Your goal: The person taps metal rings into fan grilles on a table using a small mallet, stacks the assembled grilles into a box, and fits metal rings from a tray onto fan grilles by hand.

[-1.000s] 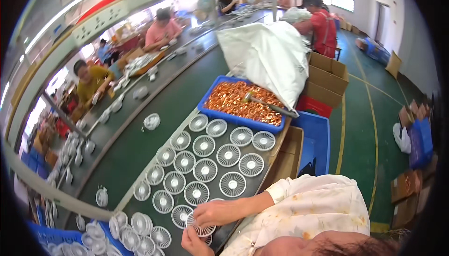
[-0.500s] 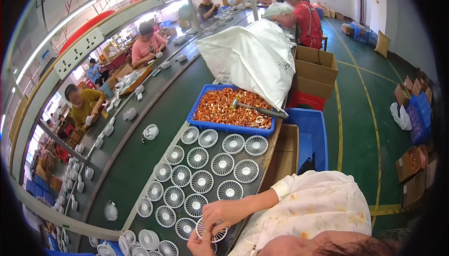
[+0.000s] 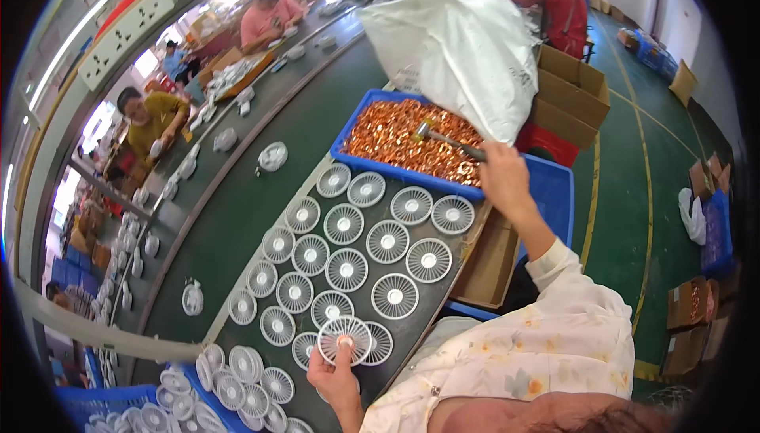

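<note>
My left hand [image 3: 336,382] pinches a white round fan grille [image 3: 358,332] by its near side, thumb over the hub, tilted above the belt. My right hand [image 3: 507,180] reaches forward and closes around the dark handle end of a hammer [image 3: 453,142]. The hammer's metal head lies on a heap of copper-coloured rings [image 3: 380,136] in a blue tray [image 3: 402,177]. Between my hands and the tray, rows of similar white grilles [image 3: 346,269] lie flat on the belt. Part of the handle is hidden by my right fingers.
A white sack [image 3: 459,53] leans over the tray's far side. Cardboard boxes [image 3: 574,89] and a blue bin [image 3: 560,203] stand at the right. More grilles [image 3: 245,364] are piled at lower left. Several people work across and along the belt [image 3: 229,227].
My right hand has left the grille and moved forward and right to the hammer handle. My left hand now holds the grille alone. The view has shifted, showing more of the lower-left pile.
</note>
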{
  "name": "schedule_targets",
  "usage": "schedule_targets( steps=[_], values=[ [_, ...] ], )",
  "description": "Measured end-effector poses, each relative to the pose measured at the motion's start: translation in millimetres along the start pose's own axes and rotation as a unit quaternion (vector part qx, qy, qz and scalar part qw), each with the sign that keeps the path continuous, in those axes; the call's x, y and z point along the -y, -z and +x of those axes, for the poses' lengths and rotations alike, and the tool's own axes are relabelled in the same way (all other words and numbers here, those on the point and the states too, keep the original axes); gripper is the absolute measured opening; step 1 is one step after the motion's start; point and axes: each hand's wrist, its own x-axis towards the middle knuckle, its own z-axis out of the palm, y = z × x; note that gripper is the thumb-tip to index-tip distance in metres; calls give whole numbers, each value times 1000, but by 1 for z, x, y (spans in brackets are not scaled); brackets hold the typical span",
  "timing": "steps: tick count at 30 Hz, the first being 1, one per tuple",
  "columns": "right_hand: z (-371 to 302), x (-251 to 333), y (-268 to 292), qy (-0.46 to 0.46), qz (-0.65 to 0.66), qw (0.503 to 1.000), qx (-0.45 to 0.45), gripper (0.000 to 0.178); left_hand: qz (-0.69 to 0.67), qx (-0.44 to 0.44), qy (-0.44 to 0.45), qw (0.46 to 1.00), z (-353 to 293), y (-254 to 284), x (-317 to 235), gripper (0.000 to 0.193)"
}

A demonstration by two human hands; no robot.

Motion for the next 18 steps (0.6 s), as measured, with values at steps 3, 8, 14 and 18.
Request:
schedule_targets(
  steps=[3,8,14,18],
  values=[
    [3,-17,-2,13,-39,999,28,35,-4,-1,2,1000,9,-9,0,19],
    [9,-13,-17,86,-102,991,27,29,-25,8,13,1000,17,-32,-2,24],
    [14,-23,-11,103,-20,994,4,35,-17,31,8,999,26,-45,-1,21],
    [15,-22,6,64,110,991,35,36,-18,40,15,999,29,-57,-5,20]
  ],
)
